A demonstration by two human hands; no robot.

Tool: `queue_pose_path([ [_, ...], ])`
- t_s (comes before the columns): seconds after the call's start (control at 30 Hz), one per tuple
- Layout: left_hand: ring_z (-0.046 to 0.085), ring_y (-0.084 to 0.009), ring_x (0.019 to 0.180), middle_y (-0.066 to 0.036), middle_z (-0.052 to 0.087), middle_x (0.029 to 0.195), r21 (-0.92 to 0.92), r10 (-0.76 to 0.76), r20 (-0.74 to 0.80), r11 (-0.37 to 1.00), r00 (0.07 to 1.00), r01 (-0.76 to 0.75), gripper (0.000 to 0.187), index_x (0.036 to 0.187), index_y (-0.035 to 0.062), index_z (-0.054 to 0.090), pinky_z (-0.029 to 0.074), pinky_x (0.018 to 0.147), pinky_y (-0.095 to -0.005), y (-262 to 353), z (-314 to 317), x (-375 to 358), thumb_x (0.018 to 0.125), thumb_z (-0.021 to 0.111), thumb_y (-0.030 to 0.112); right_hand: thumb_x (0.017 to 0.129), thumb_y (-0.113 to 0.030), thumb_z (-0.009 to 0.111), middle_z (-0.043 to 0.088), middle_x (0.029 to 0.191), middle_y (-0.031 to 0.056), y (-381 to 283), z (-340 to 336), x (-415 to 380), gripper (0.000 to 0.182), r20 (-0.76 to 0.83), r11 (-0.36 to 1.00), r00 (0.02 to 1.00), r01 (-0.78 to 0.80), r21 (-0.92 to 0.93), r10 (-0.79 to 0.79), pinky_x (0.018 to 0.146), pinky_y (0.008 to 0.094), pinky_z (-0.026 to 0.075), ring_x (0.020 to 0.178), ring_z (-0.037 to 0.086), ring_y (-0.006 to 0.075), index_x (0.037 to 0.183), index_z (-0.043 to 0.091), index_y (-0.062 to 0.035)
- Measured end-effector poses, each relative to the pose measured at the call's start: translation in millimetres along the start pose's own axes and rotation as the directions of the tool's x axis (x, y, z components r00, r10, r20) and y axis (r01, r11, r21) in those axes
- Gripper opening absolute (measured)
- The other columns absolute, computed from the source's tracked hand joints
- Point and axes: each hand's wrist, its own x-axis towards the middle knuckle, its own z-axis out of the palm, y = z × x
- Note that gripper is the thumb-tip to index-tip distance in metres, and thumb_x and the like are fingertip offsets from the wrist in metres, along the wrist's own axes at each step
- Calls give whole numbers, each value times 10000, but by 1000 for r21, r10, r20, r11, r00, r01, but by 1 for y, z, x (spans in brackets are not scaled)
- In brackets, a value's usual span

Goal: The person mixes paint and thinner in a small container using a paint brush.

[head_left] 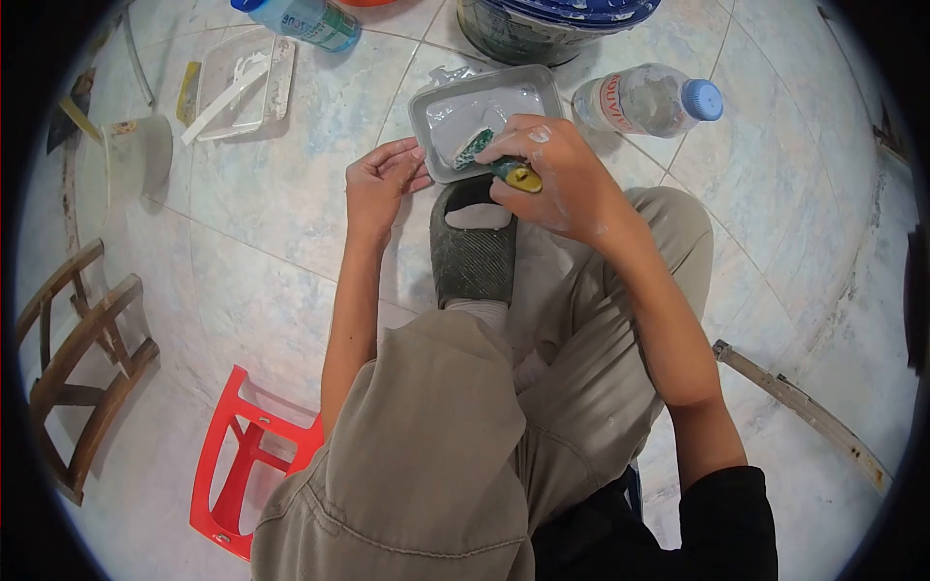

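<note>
A grey tray (523,81) with pale grey paint in it lies on the tiled floor in front of my slippered foot. My right hand (552,174) is closed around a brush (515,174) with a green and yellow handle, its head down in the paint at the tray's near side. At the tray's left edge is my left hand (387,177), its fingers at the rim and partly behind the tray. Whitish smears show on my right hand.
A clear bottle (639,100) with a blue cap lies right of the tray, beside a paint bucket (542,29). At left are a clear plastic container (281,92), a white strip (225,102), a blue-capped bottle (315,21), a translucent bucket (136,165), brown wooden frames (87,334) and a red stool (237,465).
</note>
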Motion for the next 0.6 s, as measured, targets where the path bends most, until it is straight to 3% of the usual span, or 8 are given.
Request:
queue_pose_path([
  [0.27,716,-143,849,-101,746,1016,-6,-2,7,1000,1000,2,280,1213,-55,697,627,763,-281,-2,0,-1,969,735,76,727,23,709,638,955,102,2,-17,-4,264,92,994,993,-83,74,76,814,402,500,902,628,332,964,765,-80],
  [0.37,701,-130,831,-86,738,999,5,-7,-7,1000,1000,7,277,1209,-50,701,625,755,-277,0,1,-2,967,738,80,701,10,699,623,980,135,8,-20,-4,184,99,983,982,-166,78,158,832,433,507,956,617,369,873,723,-51],
  [0.6,702,-129,833,-84,734,987,-1,1,-11,1000,1000,-1,276,1204,-52,701,629,736,-271,-2,2,-2,967,742,83,684,-2,653,594,985,129,6,-27,-4,166,47,989,990,-133,57,130,837,418,491,946,603,361,837,704,-43],
])
